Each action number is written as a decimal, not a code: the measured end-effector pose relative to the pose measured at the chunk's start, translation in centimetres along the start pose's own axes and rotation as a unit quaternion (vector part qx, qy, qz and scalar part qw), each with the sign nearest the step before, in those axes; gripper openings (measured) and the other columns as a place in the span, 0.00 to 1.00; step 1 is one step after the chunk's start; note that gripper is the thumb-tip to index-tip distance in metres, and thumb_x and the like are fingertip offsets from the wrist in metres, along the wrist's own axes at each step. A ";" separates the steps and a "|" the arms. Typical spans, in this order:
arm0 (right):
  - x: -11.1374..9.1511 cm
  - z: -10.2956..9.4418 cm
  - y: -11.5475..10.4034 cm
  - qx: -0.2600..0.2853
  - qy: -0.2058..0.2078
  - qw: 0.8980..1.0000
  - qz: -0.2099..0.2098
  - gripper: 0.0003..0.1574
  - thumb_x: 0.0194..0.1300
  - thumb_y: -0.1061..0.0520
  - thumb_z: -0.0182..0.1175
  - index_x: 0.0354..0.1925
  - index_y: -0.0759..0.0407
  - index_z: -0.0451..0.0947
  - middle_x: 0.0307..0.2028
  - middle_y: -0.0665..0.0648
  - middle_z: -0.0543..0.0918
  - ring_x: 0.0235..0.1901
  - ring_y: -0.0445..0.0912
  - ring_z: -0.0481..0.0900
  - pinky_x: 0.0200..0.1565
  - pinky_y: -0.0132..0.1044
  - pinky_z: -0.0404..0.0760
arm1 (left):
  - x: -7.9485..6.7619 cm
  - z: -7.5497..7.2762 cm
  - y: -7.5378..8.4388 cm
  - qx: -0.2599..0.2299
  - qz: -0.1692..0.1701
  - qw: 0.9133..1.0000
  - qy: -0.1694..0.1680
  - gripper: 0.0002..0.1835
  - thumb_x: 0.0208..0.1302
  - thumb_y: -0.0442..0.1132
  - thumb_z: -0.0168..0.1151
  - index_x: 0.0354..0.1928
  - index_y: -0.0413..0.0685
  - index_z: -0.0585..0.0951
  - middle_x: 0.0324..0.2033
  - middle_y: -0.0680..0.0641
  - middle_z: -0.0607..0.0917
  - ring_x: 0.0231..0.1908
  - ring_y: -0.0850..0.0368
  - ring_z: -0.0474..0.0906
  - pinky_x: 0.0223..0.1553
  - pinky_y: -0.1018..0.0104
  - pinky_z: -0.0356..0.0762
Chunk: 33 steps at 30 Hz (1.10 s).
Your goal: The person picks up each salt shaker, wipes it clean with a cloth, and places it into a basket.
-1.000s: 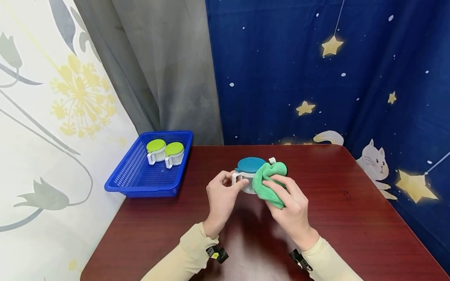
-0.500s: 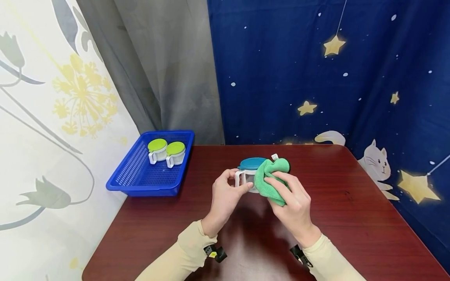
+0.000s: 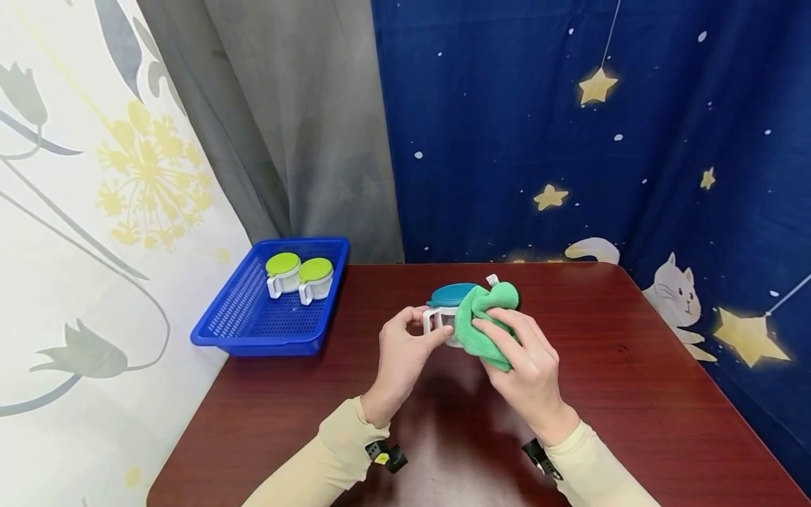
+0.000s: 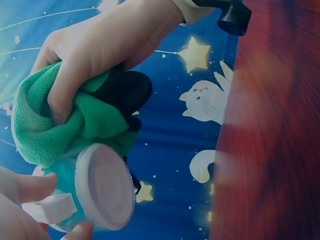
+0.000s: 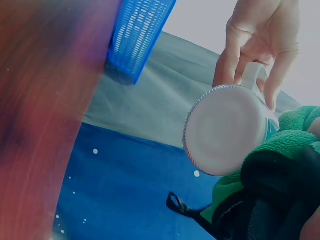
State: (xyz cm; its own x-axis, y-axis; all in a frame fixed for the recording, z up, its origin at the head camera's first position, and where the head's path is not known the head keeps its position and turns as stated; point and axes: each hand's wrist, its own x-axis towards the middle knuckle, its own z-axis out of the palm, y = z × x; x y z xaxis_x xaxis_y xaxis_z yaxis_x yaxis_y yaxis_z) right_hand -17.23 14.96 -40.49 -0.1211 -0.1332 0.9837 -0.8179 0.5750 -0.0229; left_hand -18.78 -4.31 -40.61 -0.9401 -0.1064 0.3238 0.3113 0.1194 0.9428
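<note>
A clear seasoning jar (image 3: 448, 325) with a blue lid (image 3: 453, 294) and a white handle is held up over the table. My left hand (image 3: 405, 352) grips it by the handle, fingers and thumb about it. A green cloth (image 3: 484, 331) is bunched in my right hand (image 3: 522, 366) and lies against the jar's right side, covering part of it. Both wrist views show the jar's round base (image 4: 107, 187) from below. Dark parts of the cloth (image 5: 285, 142) and a black loop hang near the jar in the right wrist view.
At the back left of the dark red table (image 3: 602, 373) stands a blue perforated basket (image 3: 256, 345). In it are two similar jars with lime-green lids (image 3: 283, 264). Grey and blue curtains (image 3: 481, 141) hang behind the table, with a patterned white one at left.
Both hands, with the jar and cloth, have shifted only slightly. The jar's lid appears more tilted than a second ago. The cloth stays against the jar's side.
</note>
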 end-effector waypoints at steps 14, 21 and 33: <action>-3.4 -0.3 -0.6 0.009 -0.021 0.999 0.022 0.13 0.67 0.53 0.66 0.45 0.59 0.88 0.45 0.64 0.84 0.41 0.57 0.82 0.57 0.34 0.75 | 1.5 -3.3 -0.2 -0.084 -0.019 0.994 -0.069 0.13 0.50 0.34 0.81 0.33 0.40 0.84 0.37 0.42 0.86 0.40 0.46 0.80 0.36 0.60 0.84; -2.9 -0.1 -1.0 0.020 -0.007 1.000 0.013 0.13 0.66 0.53 0.67 0.44 0.60 0.88 0.44 0.64 0.84 0.40 0.57 0.83 0.58 0.34 0.75 | 1.2 -3.4 -0.5 -0.056 0.012 0.995 -0.081 0.19 0.49 0.41 0.82 0.33 0.43 0.79 0.38 0.44 0.84 0.41 0.48 0.80 0.35 0.61 0.83; -0.7 -1.1 1.9 -0.023 -0.037 0.995 0.087 0.32 0.47 0.67 0.73 0.55 0.61 0.84 0.52 0.61 0.85 0.48 0.58 0.82 0.62 0.33 0.71 | 0.8 -3.9 -1.2 -0.043 0.001 0.994 -0.105 0.15 0.49 0.42 0.82 0.31 0.45 0.84 0.48 0.49 0.85 0.54 0.47 0.77 0.41 0.56 0.85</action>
State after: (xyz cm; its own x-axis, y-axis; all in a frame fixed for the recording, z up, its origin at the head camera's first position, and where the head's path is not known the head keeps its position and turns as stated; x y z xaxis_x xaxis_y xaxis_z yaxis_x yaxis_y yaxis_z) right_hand -18.13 17.03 -40.99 -0.3010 -0.0871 0.9496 -0.7549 0.6302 -0.1815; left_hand -19.35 -8.38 -41.18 -0.9449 0.1027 0.3107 0.3154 0.0331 0.9484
